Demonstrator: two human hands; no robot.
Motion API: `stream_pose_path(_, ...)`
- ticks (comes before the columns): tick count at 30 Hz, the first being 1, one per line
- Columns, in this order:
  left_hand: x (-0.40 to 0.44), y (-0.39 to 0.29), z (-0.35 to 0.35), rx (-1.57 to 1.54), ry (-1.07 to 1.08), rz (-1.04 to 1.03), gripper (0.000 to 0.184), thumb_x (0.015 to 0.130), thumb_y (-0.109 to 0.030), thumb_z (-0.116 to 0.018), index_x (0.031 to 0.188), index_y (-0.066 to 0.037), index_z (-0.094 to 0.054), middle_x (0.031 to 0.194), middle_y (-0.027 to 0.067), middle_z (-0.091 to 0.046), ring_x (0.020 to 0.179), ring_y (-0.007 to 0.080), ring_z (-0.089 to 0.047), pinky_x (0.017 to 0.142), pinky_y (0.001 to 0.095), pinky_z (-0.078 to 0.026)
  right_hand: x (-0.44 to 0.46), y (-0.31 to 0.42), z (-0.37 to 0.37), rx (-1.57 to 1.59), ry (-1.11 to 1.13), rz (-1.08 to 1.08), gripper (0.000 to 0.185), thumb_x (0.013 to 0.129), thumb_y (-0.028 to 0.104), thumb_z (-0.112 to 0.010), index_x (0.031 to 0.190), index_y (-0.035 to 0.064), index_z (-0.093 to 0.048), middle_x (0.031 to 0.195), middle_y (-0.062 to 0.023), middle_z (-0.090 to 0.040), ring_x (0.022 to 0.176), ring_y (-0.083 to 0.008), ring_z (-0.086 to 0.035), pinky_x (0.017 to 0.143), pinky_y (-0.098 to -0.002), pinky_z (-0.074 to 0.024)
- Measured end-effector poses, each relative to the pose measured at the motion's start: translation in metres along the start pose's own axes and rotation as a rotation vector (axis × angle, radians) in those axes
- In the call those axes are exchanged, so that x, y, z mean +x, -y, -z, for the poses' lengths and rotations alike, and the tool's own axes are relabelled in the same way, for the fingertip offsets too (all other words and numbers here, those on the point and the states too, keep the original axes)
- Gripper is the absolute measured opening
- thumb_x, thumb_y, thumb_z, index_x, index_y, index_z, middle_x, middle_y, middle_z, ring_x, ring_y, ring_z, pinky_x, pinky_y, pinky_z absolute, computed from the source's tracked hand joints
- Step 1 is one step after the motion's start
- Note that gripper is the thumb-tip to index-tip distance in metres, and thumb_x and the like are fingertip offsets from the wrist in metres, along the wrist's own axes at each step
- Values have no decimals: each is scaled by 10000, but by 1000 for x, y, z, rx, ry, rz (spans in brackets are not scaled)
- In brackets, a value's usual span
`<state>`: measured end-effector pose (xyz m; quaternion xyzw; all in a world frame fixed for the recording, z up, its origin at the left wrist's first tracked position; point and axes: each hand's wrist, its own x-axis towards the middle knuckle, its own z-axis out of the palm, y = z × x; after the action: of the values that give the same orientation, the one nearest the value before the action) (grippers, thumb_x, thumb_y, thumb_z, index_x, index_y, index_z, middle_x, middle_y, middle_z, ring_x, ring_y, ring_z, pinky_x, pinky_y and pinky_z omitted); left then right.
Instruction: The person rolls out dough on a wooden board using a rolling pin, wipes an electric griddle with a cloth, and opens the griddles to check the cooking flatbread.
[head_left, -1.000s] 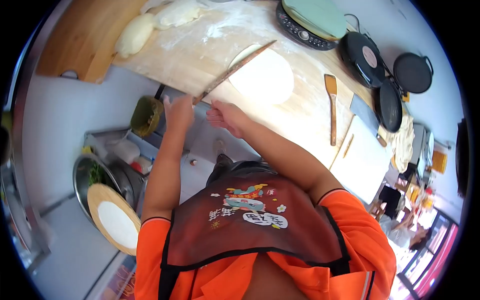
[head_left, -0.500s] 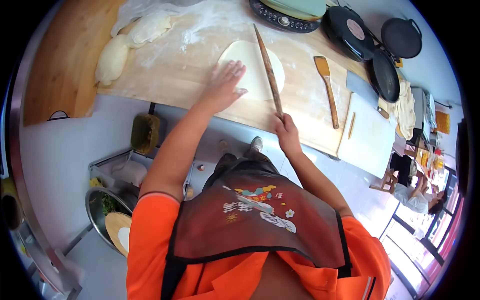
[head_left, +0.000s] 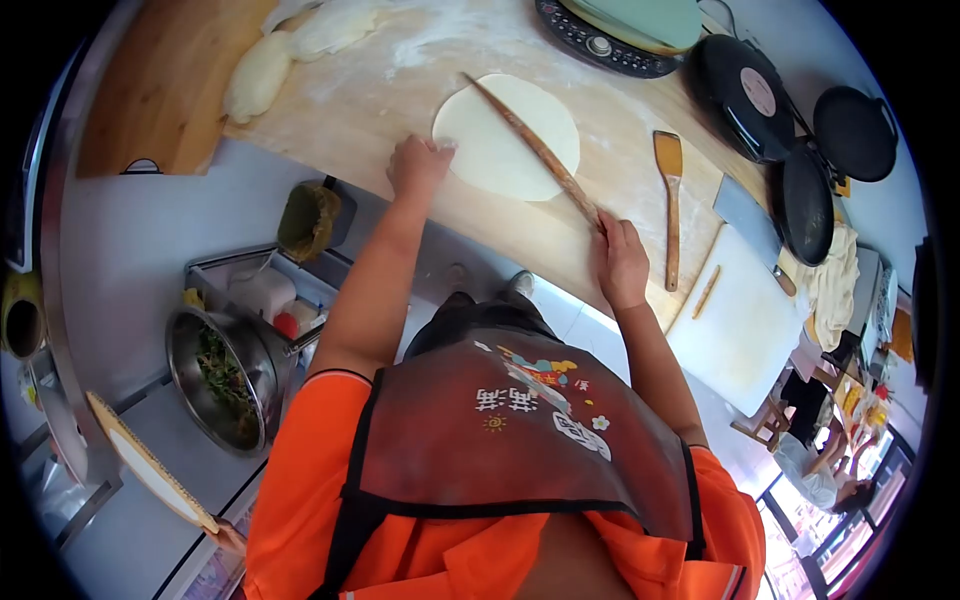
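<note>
A round, flat sheet of dough (head_left: pixel 480 145) lies on the floured wooden table (head_left: pixel 340 130). Across it slants a long tapered rolling pin (head_left: pixel 535 143), its far tip near the sheet's upper left edge. My right hand (head_left: pixel 622 262) is closed round the pin's near end, just off the dough's lower right side. At the sheet's left edge is my left hand (head_left: pixel 420 168), with fingers curled and fingertips touching the dough's rim.
Dough lumps (head_left: pixel 258 78) lie at the upper left. A green-lidded electric griddle (head_left: pixel 610 45) is at the back. Rightward are a wooden spatula (head_left: pixel 668 200), a cleaver (head_left: pixel 748 222), a white board (head_left: pixel 740 320) and black pans (head_left: pixel 740 98). A steel bowl of greens (head_left: pixel 225 380) stands lower left.
Earlier both hands were near the table's front edge, with the pin at my left hand. The pin passed to my right hand. My left hand was spread on the dough, then curled at its edge.
</note>
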<state>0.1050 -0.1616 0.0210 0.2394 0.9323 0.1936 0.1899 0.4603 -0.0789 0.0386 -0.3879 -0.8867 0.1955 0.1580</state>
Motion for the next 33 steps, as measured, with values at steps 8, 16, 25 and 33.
stream_pose_path(8, 19, -6, 7, -756, 296, 90, 245, 887, -243, -730, 1021, -38, -715, 1055, 152, -721, 894, 296, -731, 851, 437, -585, 11, -22, -7, -158, -89, 238, 449, 865, 41, -643, 1312, 79, -659, 1094, -93, -644, 1003, -297, -616, 863, -412, -489)
stream_pose_path(16, 40, -81, -65, 106, -64, -1106, 563, 1015, -322, -613, 1501, -70, -480, 1560, 161, -478, 1487, 323, -393, 1221, 537, -284, 9, -11, 10, -132, 11, 283, 542, 845, -7, -634, 1370, 124, -669, 1061, -85, -646, 965, -266, -625, 853, -387, -505)
stream_pose_path(25, 2, 13, 9, 351, 235, -1261, 624, 977, -323, -614, 1538, -102, -451, 1617, 155, -406, 1499, 345, -368, 1238, 543, -251, -37, 32, 8, 24, 222, 91, 614, 859, -22, -587, 1436, 187, -600, 1147, -124, -639, 973, -318, -676, 834, -399, -585)
stream_pose_path(33, 92, -76, -33, 357, -118, -1165, 552, 1026, -384, -540, 1513, -129, -496, 1649, 105, -381, 1523, 336, -331, 1230, 644, -160, -3, 66, -20, -81, 58, 11, 580, 901, 9, -574, 1470, 115, -541, 905, -85, -609, 677, -275, -660, 556, -378, -561)
